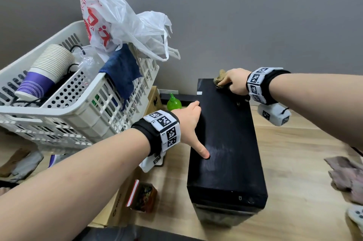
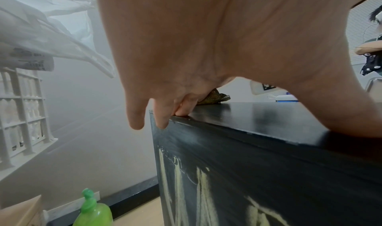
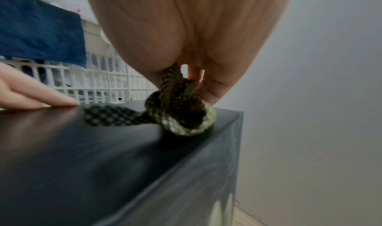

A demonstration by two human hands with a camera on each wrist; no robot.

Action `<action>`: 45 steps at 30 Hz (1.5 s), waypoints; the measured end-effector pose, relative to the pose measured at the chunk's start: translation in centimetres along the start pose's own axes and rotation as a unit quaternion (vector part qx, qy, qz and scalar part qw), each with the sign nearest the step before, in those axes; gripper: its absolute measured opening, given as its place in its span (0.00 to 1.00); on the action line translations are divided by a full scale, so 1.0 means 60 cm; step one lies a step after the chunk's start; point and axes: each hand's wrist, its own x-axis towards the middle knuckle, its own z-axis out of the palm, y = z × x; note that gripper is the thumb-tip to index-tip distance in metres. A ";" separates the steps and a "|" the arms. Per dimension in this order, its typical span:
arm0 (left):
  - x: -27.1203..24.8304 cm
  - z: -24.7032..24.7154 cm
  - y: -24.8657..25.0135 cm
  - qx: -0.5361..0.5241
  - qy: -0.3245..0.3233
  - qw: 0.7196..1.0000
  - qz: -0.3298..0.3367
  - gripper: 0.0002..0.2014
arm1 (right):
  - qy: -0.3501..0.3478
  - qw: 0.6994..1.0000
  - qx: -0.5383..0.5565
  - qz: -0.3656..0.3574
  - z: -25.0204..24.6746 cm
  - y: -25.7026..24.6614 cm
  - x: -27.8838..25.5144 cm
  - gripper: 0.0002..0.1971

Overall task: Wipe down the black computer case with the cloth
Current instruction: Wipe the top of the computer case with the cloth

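The black computer case [image 1: 225,142] stands upright on a wooden floor, its top streaked with dust. My right hand [image 1: 233,83] grips a bunched brown-green patterned cloth [image 1: 221,78] and presses it on the far end of the case top, near the back right corner. The right wrist view shows the cloth [image 3: 179,110] wadded under my fingers at the case's [image 3: 103,156] edge. My left hand [image 1: 194,123] lies spread on the top's left edge, thumb on top and fingers straight. Pale smears mark the case's side panel [image 2: 268,172].
A white plastic basket [image 1: 78,103] with paper cups, a blue cloth and a plastic bag sits close on the left. A green bottle [image 1: 173,103] and cardboard boxes stand beside the case. The grey wall is right behind it. A pinkish cloth [image 1: 347,176] lies at the right.
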 end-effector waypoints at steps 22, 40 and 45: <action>-0.096 0.082 -0.021 -0.163 0.048 0.985 0.027 0.45 | -0.055 0.985 0.115 -0.117 0.072 -0.134 -0.295 0.17; -0.141 0.195 0.093 -0.547 -0.037 0.809 -0.212 0.28 | 0.080 0.914 0.314 0.242 0.141 -0.018 -0.379 0.12; -0.138 0.210 0.093 -0.619 -0.023 0.753 -0.223 0.27 | 0.008 0.828 0.520 0.207 0.207 -0.044 -0.399 0.20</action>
